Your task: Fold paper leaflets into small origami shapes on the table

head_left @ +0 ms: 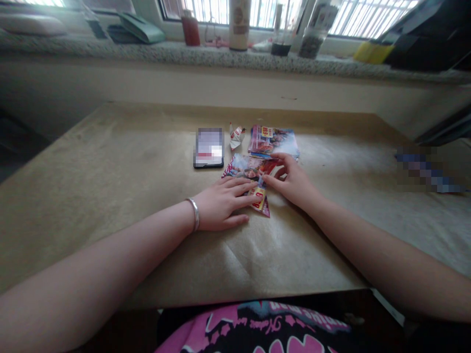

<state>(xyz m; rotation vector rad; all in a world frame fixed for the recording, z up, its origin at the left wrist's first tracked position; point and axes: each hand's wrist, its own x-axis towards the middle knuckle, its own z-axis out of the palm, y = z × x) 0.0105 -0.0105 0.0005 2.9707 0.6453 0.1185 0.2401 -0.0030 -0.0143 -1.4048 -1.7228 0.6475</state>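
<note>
A folded sheet of colourful printed paper (247,169) lies on the brown paper-covered table (110,176), its point towards me. My left hand (222,203), a silver bracelet at the wrist, lies flat with fingers stretched out, pressing the sheet's left side. My right hand (292,181) rests on the sheet's right edge, fingers curled and pinching the fold. Behind it sits a stack of similar printed sheets (273,141). A small folded paper figure (236,136) stands just left of the stack.
A phone (209,147) lies face up left of the paper. A blurred blue object (429,171) lies at the far right. The stone sill behind holds a red jar (190,28), bottles, a cup and a green pouch (142,27).
</note>
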